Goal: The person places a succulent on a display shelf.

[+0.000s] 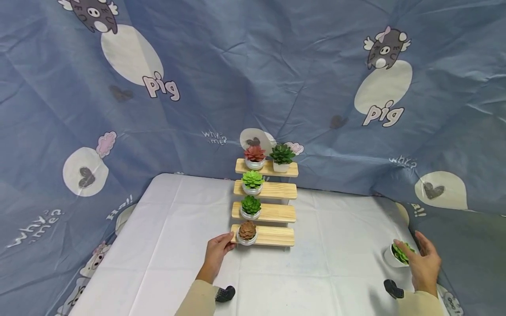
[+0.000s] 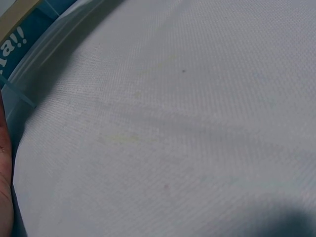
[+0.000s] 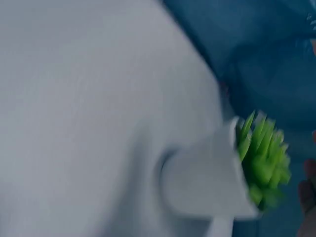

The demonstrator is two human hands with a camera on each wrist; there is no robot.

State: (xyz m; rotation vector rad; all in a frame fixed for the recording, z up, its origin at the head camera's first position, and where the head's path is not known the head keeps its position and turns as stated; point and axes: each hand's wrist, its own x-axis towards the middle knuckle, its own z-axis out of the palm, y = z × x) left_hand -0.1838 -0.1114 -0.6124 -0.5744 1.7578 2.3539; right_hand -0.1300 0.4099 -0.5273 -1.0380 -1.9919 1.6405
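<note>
At the left end of the bottom tier of a wooden tiered stand (image 1: 276,236), my left hand (image 1: 215,256) grips the board's edge. A brown succulent (image 1: 247,230) in a white pot sits on that tier, close to my fingertips. Far to the right, my right hand (image 1: 426,265) is beside a white pot (image 1: 391,258) holding a bright green succulent (image 3: 266,160), its thumb and fingers spread. In the right wrist view the pot stands on the white cloth, and fingers (image 3: 307,195) show at the right edge, apart from the leaves.
Higher tiers hold a dark green succulent (image 1: 251,205), a light green one (image 1: 252,179), a red one (image 1: 254,153) and another dark green one (image 1: 282,153) in a square pot. A blue printed curtain (image 1: 245,79) hangs behind and beside the white-clothed table (image 1: 189,210).
</note>
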